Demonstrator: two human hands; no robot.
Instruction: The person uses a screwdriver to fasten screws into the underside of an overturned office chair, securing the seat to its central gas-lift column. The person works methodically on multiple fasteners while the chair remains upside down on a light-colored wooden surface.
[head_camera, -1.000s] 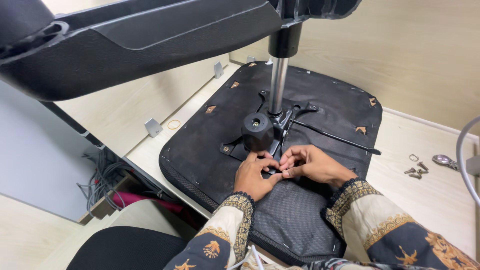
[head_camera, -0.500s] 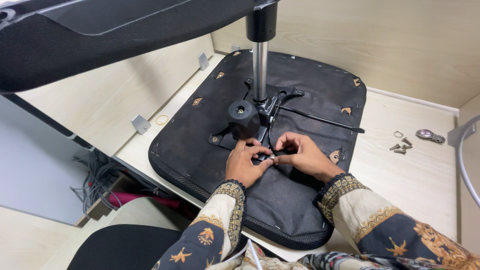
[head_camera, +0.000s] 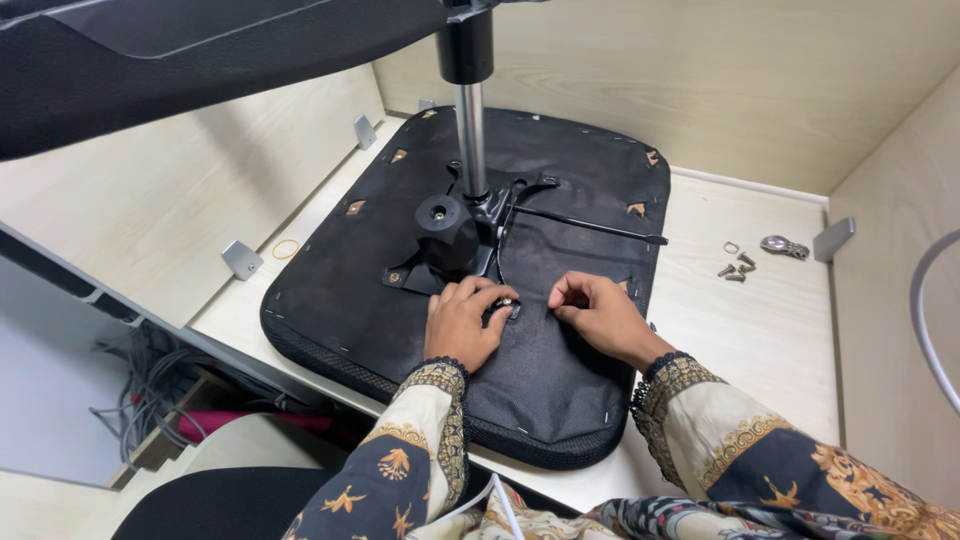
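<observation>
The hands have parted since the earlier frame: the right hand (head_camera: 600, 315) has drawn away from the bolt (head_camera: 507, 301), fingers curled loosely on the upturned black chair seat (head_camera: 560, 190), gripping nothing visible. The left hand (head_camera: 462, 322) pinches the small bolt at the near edge of the seat's metal mounting plate (head_camera: 470, 235); its fingertips hide the fitting beneath. A gas-lift column (head_camera: 470, 140) rises from the plate, its top cut off. Loose screws (head_camera: 735, 268) lie right of the seat.
</observation>
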